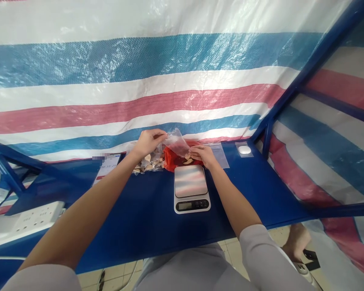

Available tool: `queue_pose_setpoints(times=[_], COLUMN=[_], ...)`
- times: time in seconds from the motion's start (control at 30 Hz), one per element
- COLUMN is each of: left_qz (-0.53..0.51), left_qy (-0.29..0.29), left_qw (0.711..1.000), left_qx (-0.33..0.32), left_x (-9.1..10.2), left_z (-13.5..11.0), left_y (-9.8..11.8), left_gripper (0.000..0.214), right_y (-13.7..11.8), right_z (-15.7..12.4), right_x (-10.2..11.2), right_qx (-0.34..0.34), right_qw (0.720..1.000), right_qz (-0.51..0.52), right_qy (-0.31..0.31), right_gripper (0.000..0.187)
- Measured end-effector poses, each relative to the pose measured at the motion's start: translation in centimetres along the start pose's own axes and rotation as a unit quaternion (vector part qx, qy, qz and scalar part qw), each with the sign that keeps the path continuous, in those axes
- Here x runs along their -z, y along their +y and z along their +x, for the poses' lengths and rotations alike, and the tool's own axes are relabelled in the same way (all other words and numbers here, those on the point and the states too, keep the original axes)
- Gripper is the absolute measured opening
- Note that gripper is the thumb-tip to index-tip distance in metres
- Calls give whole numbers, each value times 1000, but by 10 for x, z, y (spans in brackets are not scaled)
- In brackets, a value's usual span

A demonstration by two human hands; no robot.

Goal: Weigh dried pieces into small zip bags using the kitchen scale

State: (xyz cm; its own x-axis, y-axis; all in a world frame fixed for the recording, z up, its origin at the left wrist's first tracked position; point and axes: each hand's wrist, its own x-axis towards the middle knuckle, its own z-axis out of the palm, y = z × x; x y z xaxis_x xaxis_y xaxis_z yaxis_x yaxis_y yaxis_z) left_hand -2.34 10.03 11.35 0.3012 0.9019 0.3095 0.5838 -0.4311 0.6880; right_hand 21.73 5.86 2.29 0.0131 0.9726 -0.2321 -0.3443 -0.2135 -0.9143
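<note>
My left hand (152,142) pinches the upper edge of a clear plastic bag (176,142) behind the scale. At the bag's lower right end, my right hand (201,153) has its fingers closed around pale, dried-looking slices, too small to name. Beneath lies a red plastic bag (170,159), spread open, with a few more slices (188,161) in it. Left of it, under my left wrist, are clear bags filled with pale brown pieces (151,165). A white kitchen scale (191,182) with a shiny plate stands in front of the red bag, nothing on its plate.
A phone (108,166) showing a timer leans at the left. A white power strip (33,220) is nearer on that side. Flat clear bags (220,155) and a white oval item (244,150) lie right. Blue frame bars and striped sheeting enclose the blue table (133,226). Another person's hand (296,242) shows lower right.
</note>
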Motion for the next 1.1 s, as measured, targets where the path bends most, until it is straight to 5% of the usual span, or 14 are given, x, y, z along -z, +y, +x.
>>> queue_pose_setpoints(times=[0.43,0.8,1.1], left_qz=[-4,-26,-210], left_qy=[3,-53,74], left_qw=[1000,998,970], left_qx=[11,39,96], left_x=[5,10,-12], left_z=[-7,-14,-47], left_y=[5,14,11], left_gripper=[30,41,41], right_y=[7,-5,-3], right_z=[-2,-14,-35], right_x=[0,3,3], right_qx=[68,56,94], right_qw=[993,995,994], right_qz=[-100,-61,-55], right_qy=[-12,-64,14], right_gripper=[21,37,46])
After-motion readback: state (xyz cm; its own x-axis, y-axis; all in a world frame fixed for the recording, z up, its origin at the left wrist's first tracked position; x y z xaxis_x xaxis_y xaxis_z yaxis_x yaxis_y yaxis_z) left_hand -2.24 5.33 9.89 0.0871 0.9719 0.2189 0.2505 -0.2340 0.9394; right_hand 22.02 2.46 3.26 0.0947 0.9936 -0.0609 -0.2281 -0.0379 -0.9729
